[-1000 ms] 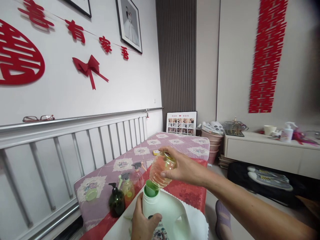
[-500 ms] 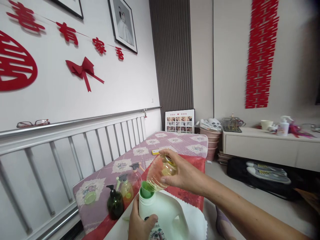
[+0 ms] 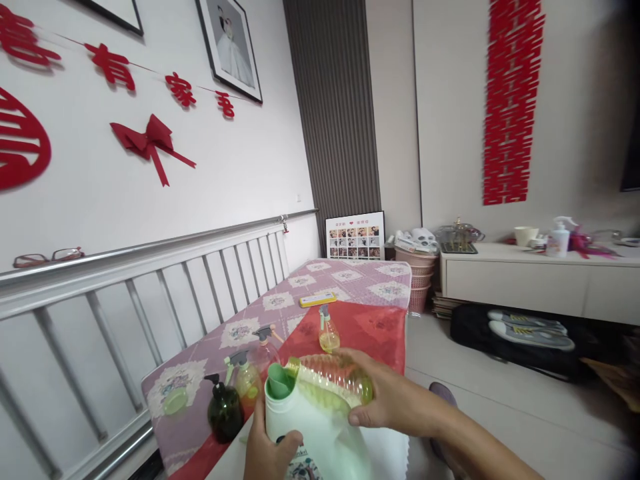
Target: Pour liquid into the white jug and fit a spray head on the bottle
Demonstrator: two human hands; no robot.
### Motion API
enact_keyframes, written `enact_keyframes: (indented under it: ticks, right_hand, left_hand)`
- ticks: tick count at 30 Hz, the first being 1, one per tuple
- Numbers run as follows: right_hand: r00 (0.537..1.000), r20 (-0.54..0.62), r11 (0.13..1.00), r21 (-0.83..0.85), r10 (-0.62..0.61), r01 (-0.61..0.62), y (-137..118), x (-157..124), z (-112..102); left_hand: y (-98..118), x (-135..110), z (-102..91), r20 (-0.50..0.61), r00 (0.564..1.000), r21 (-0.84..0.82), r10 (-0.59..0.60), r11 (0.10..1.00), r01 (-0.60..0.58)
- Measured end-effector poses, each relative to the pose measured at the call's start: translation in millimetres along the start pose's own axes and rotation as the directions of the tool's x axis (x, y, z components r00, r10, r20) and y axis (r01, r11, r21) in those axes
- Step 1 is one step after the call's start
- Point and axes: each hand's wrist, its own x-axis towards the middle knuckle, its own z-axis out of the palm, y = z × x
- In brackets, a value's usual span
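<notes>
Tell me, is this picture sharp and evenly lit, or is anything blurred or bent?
Head view: soft, even daylight; the red wall hanging is smeared, the ribbed panel leans from the wide lens, the clear bottle and white jug look sharp.

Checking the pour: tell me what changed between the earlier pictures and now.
The right hand lowered the clear plastic bottle of yellow liquid from steeply upended to nearly level, its mouth still by the green spout of the white plastic jug. The left hand still grips the jug's neck.
</notes>
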Motion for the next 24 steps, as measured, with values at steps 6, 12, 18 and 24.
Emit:
enact_keyframes:
  ticks: [6, 12, 18, 24]
  right_hand:
    - [0.964, -0.199, 0.877, 0.476, 0.174, -0.06, 80, 5, 38]
    - [0.778, -0.352, 0.725, 0.663, 0.52, -0.185, 157, 11, 94]
    - [0.71, -0.496, 0.813, 0.551, 0.499, -0.186, 190, 0, 118]
    - [0.685, -0.503, 0.814, 0.53, 0.527, -0.237, 191, -1, 122]
  left_hand:
    - [-2, 6, -8.1, 0.074, 0.993, 0.049, -0.096, 0.995, 0.092]
    - [-4, 8, -14.5, 0.187, 0.976, -0.037, -0.113, 0.992, 0.122]
    - [-8, 7, -12.7, 0.098, 0.985, -0.121, -0.142, 0.981, 0.154]
    - [-4, 17, -13.4, 0.003, 0.981, -0.135, -0.196, 0.972, 0.195]
